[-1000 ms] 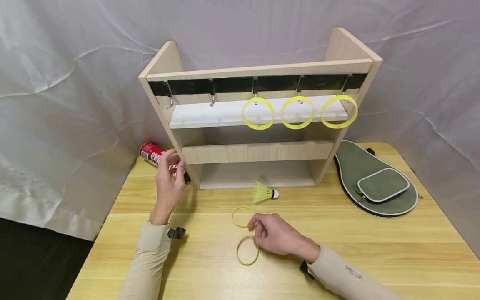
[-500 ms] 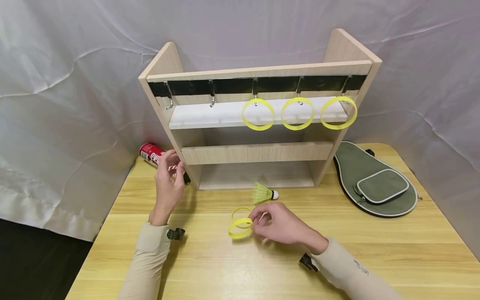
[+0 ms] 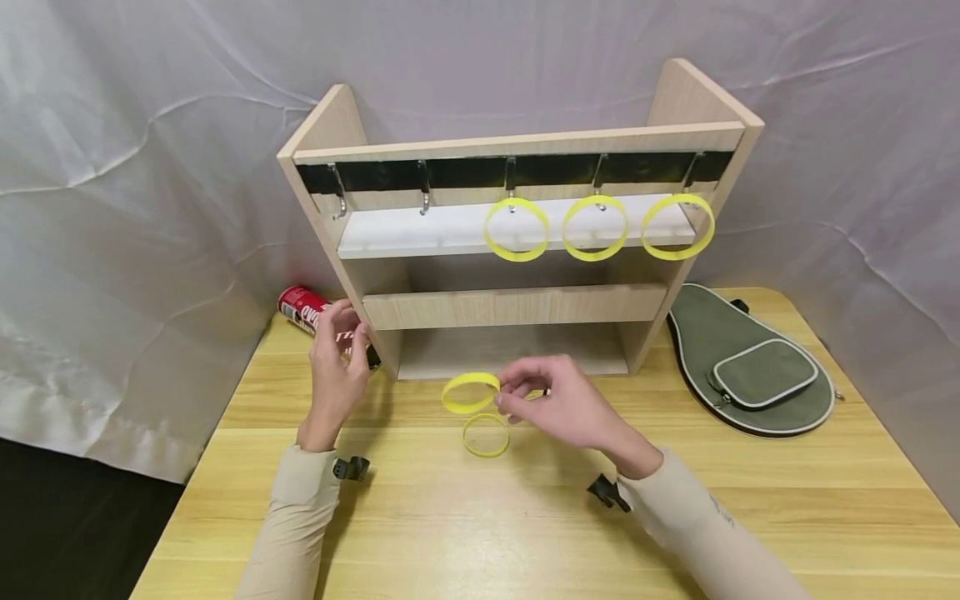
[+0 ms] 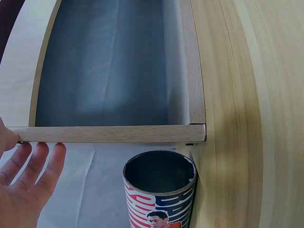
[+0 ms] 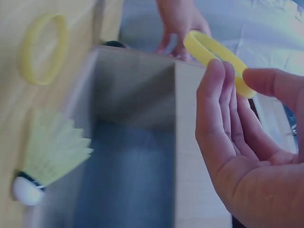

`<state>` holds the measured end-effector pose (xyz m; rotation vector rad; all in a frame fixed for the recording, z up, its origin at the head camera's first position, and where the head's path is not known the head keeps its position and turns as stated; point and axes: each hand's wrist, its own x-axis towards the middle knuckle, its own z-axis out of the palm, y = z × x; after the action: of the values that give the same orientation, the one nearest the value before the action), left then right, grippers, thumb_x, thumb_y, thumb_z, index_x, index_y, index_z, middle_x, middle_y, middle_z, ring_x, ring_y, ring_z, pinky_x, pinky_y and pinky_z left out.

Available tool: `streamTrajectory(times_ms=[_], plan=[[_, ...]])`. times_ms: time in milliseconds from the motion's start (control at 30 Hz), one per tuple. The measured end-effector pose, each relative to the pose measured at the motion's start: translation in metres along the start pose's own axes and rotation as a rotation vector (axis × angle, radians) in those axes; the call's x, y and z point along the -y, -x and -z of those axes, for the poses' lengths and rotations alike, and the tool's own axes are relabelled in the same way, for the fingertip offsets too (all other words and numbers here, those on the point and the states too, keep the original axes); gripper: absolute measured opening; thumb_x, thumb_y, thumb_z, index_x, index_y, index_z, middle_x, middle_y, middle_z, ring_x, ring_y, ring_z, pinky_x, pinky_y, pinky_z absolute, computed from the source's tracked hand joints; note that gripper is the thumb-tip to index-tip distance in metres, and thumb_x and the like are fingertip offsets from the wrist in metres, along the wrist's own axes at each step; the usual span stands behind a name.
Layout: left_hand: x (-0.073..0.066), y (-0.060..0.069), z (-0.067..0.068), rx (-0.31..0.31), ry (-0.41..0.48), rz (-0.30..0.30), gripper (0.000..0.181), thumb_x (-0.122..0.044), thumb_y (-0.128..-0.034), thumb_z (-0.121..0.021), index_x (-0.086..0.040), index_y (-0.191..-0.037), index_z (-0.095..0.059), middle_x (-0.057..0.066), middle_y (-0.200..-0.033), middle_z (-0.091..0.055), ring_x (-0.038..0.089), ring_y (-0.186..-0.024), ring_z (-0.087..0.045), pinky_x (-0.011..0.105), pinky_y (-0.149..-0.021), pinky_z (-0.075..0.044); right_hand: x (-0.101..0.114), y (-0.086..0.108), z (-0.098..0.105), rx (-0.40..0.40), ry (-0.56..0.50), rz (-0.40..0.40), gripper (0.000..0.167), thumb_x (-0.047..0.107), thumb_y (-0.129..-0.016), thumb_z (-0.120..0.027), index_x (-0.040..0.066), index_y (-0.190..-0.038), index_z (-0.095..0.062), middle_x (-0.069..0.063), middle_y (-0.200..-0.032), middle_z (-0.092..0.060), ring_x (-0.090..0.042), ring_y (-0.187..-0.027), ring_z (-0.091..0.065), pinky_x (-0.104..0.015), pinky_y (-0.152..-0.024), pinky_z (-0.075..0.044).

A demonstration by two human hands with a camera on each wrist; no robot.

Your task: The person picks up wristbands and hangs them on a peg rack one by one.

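My right hand (image 3: 562,408) pinches a yellow ring (image 3: 471,393) between thumb and fingertips, off the table. A second yellow ring (image 3: 486,436) lies flat on the table just below it in the head view. The shuttlecock (image 5: 47,156) lies beside the shelf in the right wrist view; the right hand hides most of it from the head camera. My left hand (image 3: 337,367) touches the outside of the left panel of the wooden shelf (image 3: 517,307) with its fingertips. Three more yellow rings (image 3: 517,229) hang from metal hooks at the centre and right of the shelf.
Two hooks (image 3: 425,200) on the left of the black strip (image 3: 465,171) carry no ring. A red tube (image 3: 300,308) lies behind the left hand, its open end (image 4: 159,171) facing the left wrist camera. A green padded case (image 3: 750,358) lies right of the shelf.
My right hand has picked one yellow ring up from the table and moved it forward and up, past the other ring. The left hand stays at the shelf's side.
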<state>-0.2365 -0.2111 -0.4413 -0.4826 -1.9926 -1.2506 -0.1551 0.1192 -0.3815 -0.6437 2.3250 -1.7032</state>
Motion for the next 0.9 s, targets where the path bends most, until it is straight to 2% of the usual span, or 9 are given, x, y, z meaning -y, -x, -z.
streamTrajectory(times_ms=[100, 300, 367, 633, 900], plan=[[0.000, 0.000, 0.000, 0.001, 0.000, 0.004, 0.035, 0.008, -0.1052, -0.062, 0.010, -0.139, -0.056, 0.030, -0.109, -0.071, 0.024, -0.088, -0.067, 0.005, -0.078, -0.054, 0.012, -0.009, 0.001, -0.036, -0.041, 0.054, 0.018, 0.001, -0.098, -0.077, -0.007, -0.114, -0.077, -0.020, -0.097, -0.081, -0.022, -0.081, -0.079, -0.041, -0.074, -0.070], [0.002, 0.001, 0.000, 0.006, -0.005, 0.009, 0.034, 0.007, -0.1058, -0.061, 0.011, -0.139, -0.055, 0.031, -0.110, -0.071, 0.020, -0.089, -0.067, 0.006, -0.077, -0.054, 0.037, -0.025, 0.003, -0.092, -0.096, 0.087, 0.018, 0.002, -0.098, -0.076, -0.005, -0.115, -0.077, -0.028, -0.099, -0.079, -0.028, -0.082, -0.079, -0.040, -0.074, -0.070], [0.002, 0.001, 0.000, -0.001, 0.000, 0.003, 0.034, 0.008, -0.1054, -0.062, 0.010, -0.139, -0.056, 0.030, -0.110, -0.071, 0.023, -0.088, -0.067, 0.007, -0.076, -0.055, 0.046, -0.029, 0.004, -0.110, -0.105, 0.092, 0.016, 0.003, -0.099, -0.076, -0.002, -0.114, -0.078, -0.025, -0.098, -0.079, -0.029, -0.082, -0.078, -0.039, -0.075, -0.071], [0.001, 0.000, 0.000, 0.003, -0.005, 0.005, 0.037, 0.009, -0.1043, -0.063, 0.008, -0.140, -0.056, 0.028, -0.110, -0.072, 0.018, -0.090, -0.066, 0.007, -0.076, -0.054, 0.072, -0.043, 0.009, -0.187, -0.138, 0.184, 0.014, 0.004, -0.098, -0.077, 0.003, -0.112, -0.079, -0.015, -0.093, -0.081, -0.026, -0.079, -0.078, -0.044, -0.078, -0.071], [0.000, 0.000, 0.000, 0.005, -0.004, 0.010, 0.036, 0.008, -0.1052, -0.062, 0.009, -0.141, -0.056, 0.028, -0.110, -0.072, 0.021, -0.090, -0.067, 0.007, -0.077, -0.055, 0.091, -0.057, 0.009, -0.245, -0.175, 0.230, 0.017, 0.006, -0.098, -0.078, 0.001, -0.114, -0.080, -0.016, -0.099, -0.081, -0.025, -0.083, -0.078, -0.043, -0.076, -0.071]])
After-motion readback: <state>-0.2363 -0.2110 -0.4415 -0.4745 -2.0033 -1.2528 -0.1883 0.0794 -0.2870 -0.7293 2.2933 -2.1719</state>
